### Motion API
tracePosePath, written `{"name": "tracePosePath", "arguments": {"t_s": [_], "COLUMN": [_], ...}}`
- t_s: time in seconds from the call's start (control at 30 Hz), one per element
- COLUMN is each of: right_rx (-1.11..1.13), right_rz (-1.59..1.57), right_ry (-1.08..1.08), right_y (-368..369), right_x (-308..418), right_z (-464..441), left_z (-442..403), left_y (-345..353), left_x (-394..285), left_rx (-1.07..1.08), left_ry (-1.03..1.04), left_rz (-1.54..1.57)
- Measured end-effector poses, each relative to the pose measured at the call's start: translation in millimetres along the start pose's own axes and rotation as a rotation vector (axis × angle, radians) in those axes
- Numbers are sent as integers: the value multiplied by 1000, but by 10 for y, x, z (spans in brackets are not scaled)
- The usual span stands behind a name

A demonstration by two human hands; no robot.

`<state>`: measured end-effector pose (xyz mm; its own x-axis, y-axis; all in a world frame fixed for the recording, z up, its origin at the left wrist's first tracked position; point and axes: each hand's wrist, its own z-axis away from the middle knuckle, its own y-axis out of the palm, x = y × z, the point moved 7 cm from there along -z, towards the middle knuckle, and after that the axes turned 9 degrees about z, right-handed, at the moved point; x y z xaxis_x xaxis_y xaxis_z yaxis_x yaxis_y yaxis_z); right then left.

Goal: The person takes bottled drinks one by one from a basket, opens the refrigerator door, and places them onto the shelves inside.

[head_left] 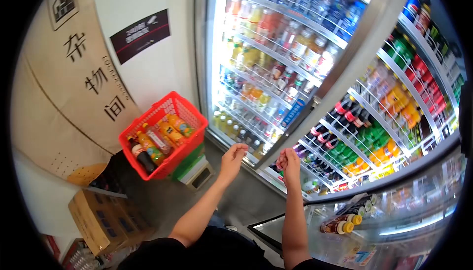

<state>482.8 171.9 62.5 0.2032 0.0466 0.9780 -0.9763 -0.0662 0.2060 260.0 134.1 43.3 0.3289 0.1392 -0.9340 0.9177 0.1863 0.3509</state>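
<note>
Both arms reach forward in front of the glass-door drink fridge [315, 85]. My left hand [233, 160] is raised near the fridge's lower left, its fingers curled together; whether anything small is between them cannot be made out. Just right of it, my right hand [288, 165] is held up with bent fingers, and its grip is also too small to read. The hands are apart from each other. A red basket [176, 160] to the left holds several drink bottles, among them a dark one [142, 156] and an orange one [172, 133].
Under the basket is a green and white scale-like device [197, 171]. Cardboard boxes [101, 220] stand at the lower left, beside a beige curtain [64, 97]. At the lower right, several yellow-capped bottles [337, 227] rest on a glass-topped case [384, 230].
</note>
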Motion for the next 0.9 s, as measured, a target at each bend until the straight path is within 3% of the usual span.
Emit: {"name": "tracePosePath", "arguments": {"t_s": [0.17, 0.43, 0.67, 0.9], "right_rx": [232, 331, 477, 786], "right_rz": [132, 195, 259, 162], "right_ry": [1, 59, 190, 254], "right_y": [863, 1476, 2065, 3323], "right_x": [-130, -540, -948, -1110], "right_z": [-141, -441, -520, -381], "left_z": [-118, -146, 200, 800], "left_y": [-754, -1859, -2693, -3376], "left_x": [-487, -852, -737, -744], "left_rx": [-130, -351, -556, -854], "left_ry": [90, 177, 147, 138], "left_rz": [-2, 85, 116, 88]}}
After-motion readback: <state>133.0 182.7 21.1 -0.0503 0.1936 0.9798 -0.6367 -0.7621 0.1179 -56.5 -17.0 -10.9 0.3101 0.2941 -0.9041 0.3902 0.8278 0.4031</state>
